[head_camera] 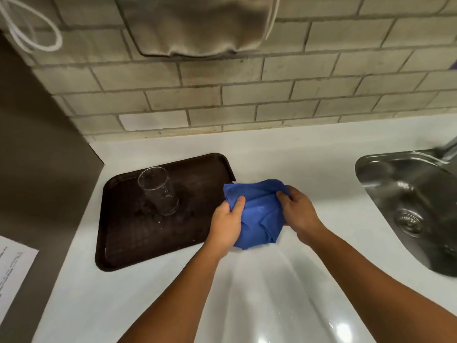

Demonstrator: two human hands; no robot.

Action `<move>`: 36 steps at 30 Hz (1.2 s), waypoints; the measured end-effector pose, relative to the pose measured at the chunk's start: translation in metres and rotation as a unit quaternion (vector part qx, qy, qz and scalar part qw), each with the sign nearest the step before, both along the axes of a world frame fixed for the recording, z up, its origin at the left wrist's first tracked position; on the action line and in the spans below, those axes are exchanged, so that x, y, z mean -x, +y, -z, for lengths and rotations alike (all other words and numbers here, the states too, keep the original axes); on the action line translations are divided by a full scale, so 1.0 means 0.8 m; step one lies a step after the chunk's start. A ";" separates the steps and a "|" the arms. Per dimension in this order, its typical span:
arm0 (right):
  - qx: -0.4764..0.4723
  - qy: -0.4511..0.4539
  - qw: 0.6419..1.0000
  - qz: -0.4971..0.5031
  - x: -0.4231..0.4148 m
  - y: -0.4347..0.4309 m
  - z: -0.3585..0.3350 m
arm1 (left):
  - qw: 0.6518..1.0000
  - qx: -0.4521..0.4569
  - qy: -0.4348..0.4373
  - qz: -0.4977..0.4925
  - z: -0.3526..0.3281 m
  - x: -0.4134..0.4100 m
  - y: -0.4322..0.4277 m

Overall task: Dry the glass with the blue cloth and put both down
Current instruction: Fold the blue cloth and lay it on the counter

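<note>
A clear drinking glass [158, 190] stands on a dark brown tray [138, 246] at the left of the white counter, with water drops around its base. The blue cloth [259, 214] is bunched up just right of the tray, above the counter. My left hand [226, 224] grips its left edge, thumb on top. My right hand [300, 214] grips its right edge. Both hands are apart from the glass, which nobody touches.
A steel sink [410, 206] with a drain lies at the right, the tap base at its far edge. A tiled wall rises behind the white counter [284, 154]. A grey panel stands at the left, with a printed sheet [14, 271] on it.
</note>
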State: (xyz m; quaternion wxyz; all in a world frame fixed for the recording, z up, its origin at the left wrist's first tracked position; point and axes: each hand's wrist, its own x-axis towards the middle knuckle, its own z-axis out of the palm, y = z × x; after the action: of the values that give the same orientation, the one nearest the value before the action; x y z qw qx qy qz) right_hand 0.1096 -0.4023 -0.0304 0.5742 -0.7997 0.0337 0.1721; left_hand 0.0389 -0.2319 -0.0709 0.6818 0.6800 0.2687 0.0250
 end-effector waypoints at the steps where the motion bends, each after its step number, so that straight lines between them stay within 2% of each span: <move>1: 0.006 0.002 1.000 0.008 -0.007 -0.010 0.001 | 1.000 -0.001 0.015 0.009 0.003 -0.008 -0.012; 5: 0.001 0.058 0.998 0.020 -0.038 -0.051 0.013 | 0.997 -0.002 0.062 0.053 0.022 -0.040 -0.042; 9: 0.046 0.069 0.996 -0.035 -0.054 -0.094 0.031 | 0.993 -0.021 0.094 0.068 0.028 -0.055 -0.060; 12: 0.149 0.016 0.984 -0.099 -0.054 -0.107 0.046 | 0.990 -0.057 0.106 0.068 0.030 -0.056 -0.074; 14: 0.227 -0.049 0.963 -0.134 -0.052 -0.109 0.055 | 0.989 -0.081 0.109 0.061 0.029 -0.054 -0.081; 17: 0.305 -0.153 0.926 -0.164 -0.044 -0.109 0.062 | 0.977 -0.170 0.118 0.056 0.026 -0.044 -0.086; 19: 0.315 -0.198 0.905 -0.205 -0.035 -0.102 0.066 | 0.948 -0.283 0.118 0.081 0.021 -0.032 -0.090; 20: 0.321 -0.213 0.893 -0.234 -0.031 -0.097 0.071 | 0.922 -0.353 0.117 0.110 0.020 -0.025 -0.093; 22: 0.333 -0.214 0.868 -0.301 -0.024 -0.090 0.081 | 0.846 -0.492 0.107 0.173 0.021 -0.013 -0.100; 24: 0.350 -0.199 0.846 -0.349 -0.023 -0.086 0.093 | 0.787 -0.571 0.086 0.218 0.021 -0.005 -0.106; 25: 0.364 -0.195 0.836 -0.361 -0.023 -0.087 0.099 | 0.775 -0.579 0.085 0.237 0.021 -0.004 -0.108; 27: 0.381 -0.201 0.824 -0.368 -0.024 -0.086 0.108 | 0.776 -0.569 0.102 0.251 0.019 -0.002 -0.107; 32: 0.399 -0.224 0.810 -0.366 -0.030 -0.090 0.119 | 0.768 -0.547 0.157 0.294 0.014 -0.007 -0.093; 36: 0.397 -0.214 0.807 -0.380 -0.031 -0.090 0.118 | 0.769 -0.541 0.162 0.298 0.009 -0.011 -0.088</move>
State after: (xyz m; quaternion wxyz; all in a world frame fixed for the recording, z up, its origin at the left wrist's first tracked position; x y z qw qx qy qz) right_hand 0.1345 -0.4743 -0.1246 0.0879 -0.9232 -0.3319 0.1726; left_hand 0.0474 -0.3023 -0.0784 0.1206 0.9763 0.1007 -0.1487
